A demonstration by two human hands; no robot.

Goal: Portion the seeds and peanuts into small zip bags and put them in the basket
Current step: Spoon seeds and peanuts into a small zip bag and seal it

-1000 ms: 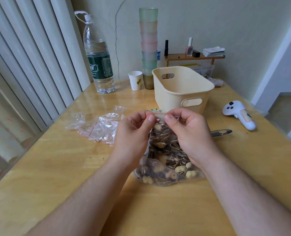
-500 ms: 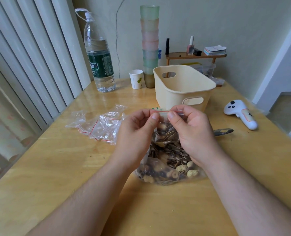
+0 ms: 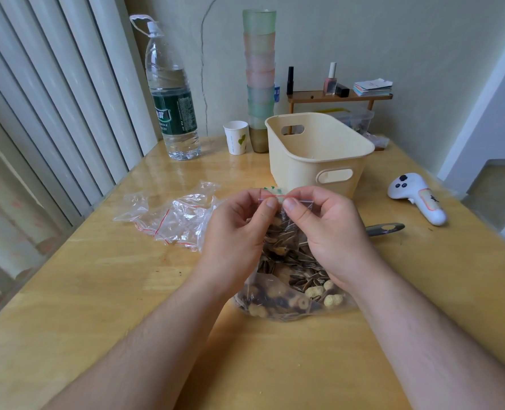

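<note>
Wooden table [image 3: 97, 291]: seed-filled small zip bag [image 3: 285, 229], red-striped top pinched.

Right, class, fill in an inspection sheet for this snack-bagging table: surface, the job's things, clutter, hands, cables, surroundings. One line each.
Surface: glossy pale wooden table, with a few dark specks.
Job's things: small clear zip bag with a red seal line, holding seeds; large clear bag of striped sunflower seeds and peanuts lying beneath it; empty cream plastic basket with handle slots behind; spare crumpled clear zip bags to the left.
Clutter: metal spoon handle, white handheld controller, large water bottle, paper cup, stack of pastel tumblers.
Hands: left hand and right hand both pinch the small bag's seal.
Cables: nothing seen.
Surroundings: white vertical blinds, cracked wall, small wooden shelf with cosmetics.
</note>
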